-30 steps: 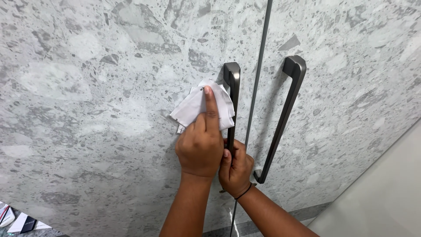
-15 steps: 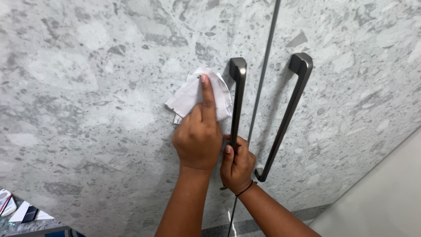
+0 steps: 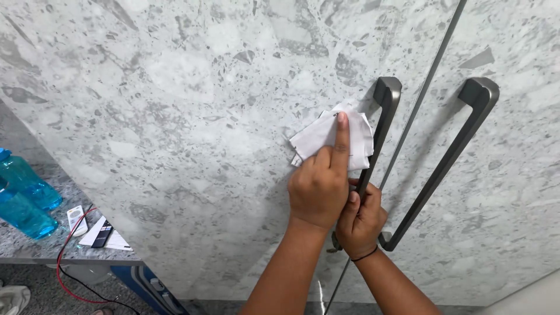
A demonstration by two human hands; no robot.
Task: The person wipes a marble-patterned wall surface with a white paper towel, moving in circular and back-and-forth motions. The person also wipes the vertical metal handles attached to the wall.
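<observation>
My left hand (image 3: 319,181) presses a white folded cloth (image 3: 335,139) flat against a grey marble-patterned cabinet door (image 3: 192,134), index finger stretched up over the cloth. The cloth lies just left of a dark metal bar handle (image 3: 382,114). My right hand (image 3: 361,220) is closed around the lower end of that handle, a thin black band on its wrist. A second matching handle (image 3: 449,160) sits on the neighbouring door (image 3: 507,192) to the right, untouched.
A narrow gap (image 3: 417,114) separates the two doors. At lower left a speckled counter (image 3: 35,245) carries two blue bottles (image 3: 23,198), a small white remote (image 3: 76,219), papers and a red cable (image 3: 70,274).
The view has shifted, so the doors and hands sit further right and the counter with bottles has come into sight. My left hand with the cloth stays near the handle top.
</observation>
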